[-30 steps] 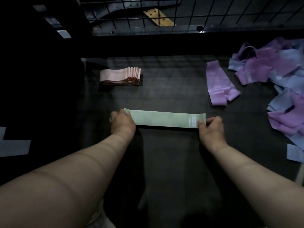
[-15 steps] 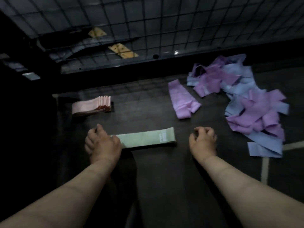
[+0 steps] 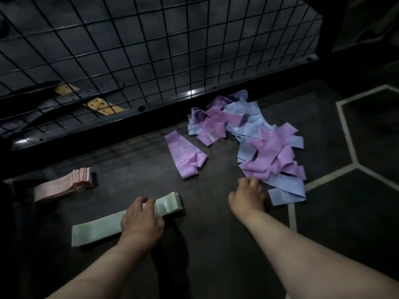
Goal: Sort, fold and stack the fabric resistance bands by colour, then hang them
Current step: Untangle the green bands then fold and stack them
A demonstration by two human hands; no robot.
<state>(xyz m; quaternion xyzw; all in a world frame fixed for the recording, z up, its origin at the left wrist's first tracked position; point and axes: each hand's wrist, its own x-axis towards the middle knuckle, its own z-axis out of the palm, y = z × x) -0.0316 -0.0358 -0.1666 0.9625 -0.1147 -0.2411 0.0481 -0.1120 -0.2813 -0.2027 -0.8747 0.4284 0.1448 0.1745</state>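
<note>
The green band (image 3: pixel 97 231) lies flat and slanted on the dark surface (image 3: pixel 216 244) in the near left, its left end nearer the person and its right end (image 3: pixel 168 205) angled away. The left hand (image 3: pixel 141 223) lies palm down across it, right of its middle. Its fingers (image 3: pixel 140 201) are held close together and reach over the band's far edge, pressing on the fabric rather than pinching it as far as the blur allows. The right hand (image 3: pixel 248 197) is off the green band and well to its right. It is stretched toward the loose pile of purple and blue bands (image 3: pixel 265 145), with its fingers loosely spread and slightly bent. The fingertips are at the near edge of the pile, touching or just short of the lowest purple strip, and nothing is held in them. A flat blue band (image 3: pixel 287 194) at the near edge of the pile lies just right of that hand. Between the pile and the green band lies a single purple band (image 3: pixel 183 156), folded over on itself and apart from both. At far left sits the folded pink stack (image 3: pixel 64 186), its layered ends fanned toward the right, well apart from the green band. A black wire grid panel (image 3: pixel 151 50) stands along the far edge of the surface, with yellow perforated plates (image 3: pixel 101 105) showing behind it. White hexagon lines (image 3: pixel 345 126) mark the surface on the right.
</note>
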